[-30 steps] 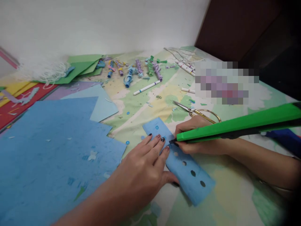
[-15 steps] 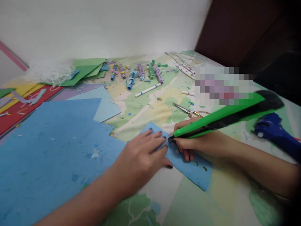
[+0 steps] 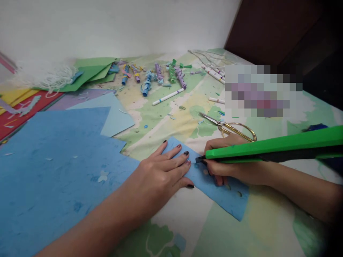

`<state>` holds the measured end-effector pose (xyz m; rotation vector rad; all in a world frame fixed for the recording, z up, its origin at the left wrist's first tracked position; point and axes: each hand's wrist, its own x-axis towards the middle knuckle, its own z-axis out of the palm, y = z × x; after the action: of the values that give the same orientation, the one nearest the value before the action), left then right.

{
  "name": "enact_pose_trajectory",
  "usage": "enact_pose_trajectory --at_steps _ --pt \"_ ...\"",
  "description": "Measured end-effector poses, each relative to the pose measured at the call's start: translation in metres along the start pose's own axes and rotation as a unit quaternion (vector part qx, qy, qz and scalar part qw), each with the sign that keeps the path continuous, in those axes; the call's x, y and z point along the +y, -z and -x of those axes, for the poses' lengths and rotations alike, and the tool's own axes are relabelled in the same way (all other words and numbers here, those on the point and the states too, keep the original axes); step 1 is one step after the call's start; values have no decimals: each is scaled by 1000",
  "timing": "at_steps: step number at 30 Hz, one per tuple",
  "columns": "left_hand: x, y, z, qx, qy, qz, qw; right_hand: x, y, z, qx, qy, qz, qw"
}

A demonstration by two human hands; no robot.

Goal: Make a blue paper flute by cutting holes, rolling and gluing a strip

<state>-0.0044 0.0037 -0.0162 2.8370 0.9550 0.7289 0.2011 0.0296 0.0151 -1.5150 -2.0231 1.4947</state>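
Note:
A narrow blue craft sheet (image 3: pixel 230 201) with a few small cut-out holes lies slanted before me. My left hand (image 3: pixel 164 173) rests flat on its upper left part, fingers spread. In my right hand (image 3: pixel 227 166) is a long green-and-black utility knife (image 3: pixel 273 145), gripped like a pen. Its dark tip touches the sheet just right of my left fingertips. Gold-handled scissors (image 3: pixel 226 126) lie just beyond my right hand. My right fingers partly hide the holes in the sheet.
A large blue sheet (image 3: pixel 66 142) spreads on the left, with a pale blue sheet (image 3: pixel 118 116) behind it. Rolled paper tubes (image 3: pixel 147 85) and a white marker (image 3: pixel 168 96) lie further back. White string (image 3: pixel 50 76) is heaped by green sheets (image 3: pixel 92 71).
The knife's back end has swung down and toward the right, while its tip stays on the sheet. My left fingers are spread wider. The view has shifted slightly.

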Motion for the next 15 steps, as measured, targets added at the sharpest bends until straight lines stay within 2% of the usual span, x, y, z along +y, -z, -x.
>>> enact_pose_trajectory --at_steps 10,15 --pt "1 1 2 -24 10 -4 1000 -2 0 0 11 -19 8 1000" --pt "1 2 -4 -63 67 -12 996 0 7 -2 -40 25 1 999"
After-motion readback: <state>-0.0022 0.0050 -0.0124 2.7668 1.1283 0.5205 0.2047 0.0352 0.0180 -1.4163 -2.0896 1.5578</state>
